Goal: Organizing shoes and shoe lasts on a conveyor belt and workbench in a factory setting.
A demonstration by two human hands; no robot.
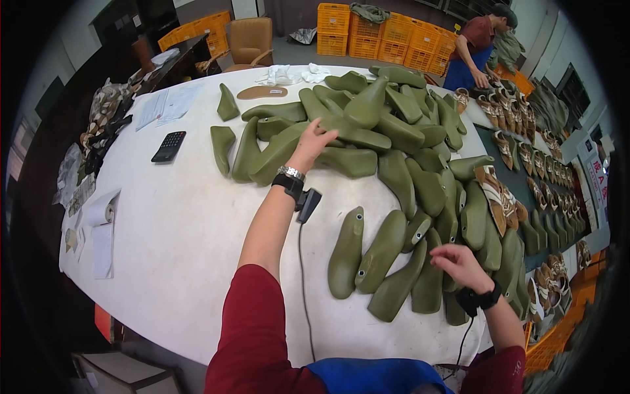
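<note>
Olive-green shoe lasts (384, 246) lie in a large heap on the white table. My left hand (310, 146) reaches out to the heap's far left part. Its thumb and fingers are at the left end of a shoe last (357, 135) lying across others, and seem to grip it. The fingers' undersides are hidden. Nearer me, my right hand (464, 268) hovers over the heap's near right part, fingers loosely bent and slightly apart, nothing in them. Just beyond it, brown-and-white shoes (500, 202) rest on the lasts.
On the white table (190, 217) lie a calculator (168, 146), papers (167, 105), a notepad (103, 240) and a brown insole (262, 92). A cable (303, 282) runs from my left wrist. Shoes in rows (541, 161) stand at right, where another person (478, 49) works. Orange crates (380, 36) stand behind.
</note>
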